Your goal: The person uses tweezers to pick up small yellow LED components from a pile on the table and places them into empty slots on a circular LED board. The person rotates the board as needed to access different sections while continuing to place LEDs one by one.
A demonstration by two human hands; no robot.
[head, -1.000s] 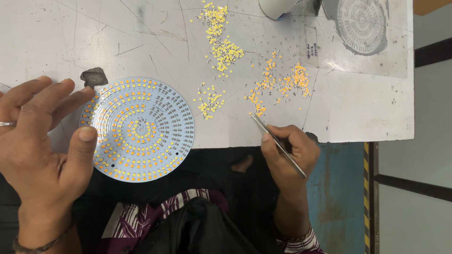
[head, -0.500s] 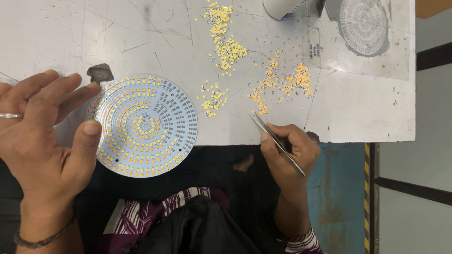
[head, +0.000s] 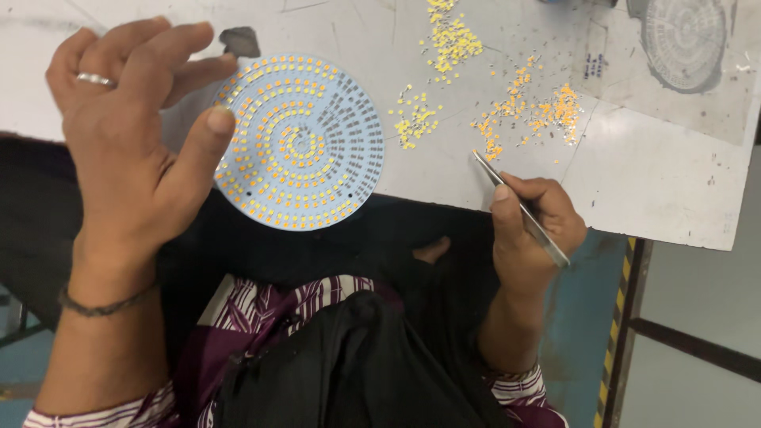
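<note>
Single head cam, looking steeply down over the near edge of the worktop (head: 658, 190), close range. Frame covers near worktop strip, both hands, lap, floor at right. No second view to overlap.

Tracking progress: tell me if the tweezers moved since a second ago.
No. The tweezers still point at the lower end of the orange chip trail.

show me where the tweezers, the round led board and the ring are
tweezers (head: 519, 208), head view, middle of the metal shaft
round led board (head: 300, 141), head view, centre of the disc
ring (head: 95, 79), head view, band on a left hand (head: 131, 150) finger
</note>
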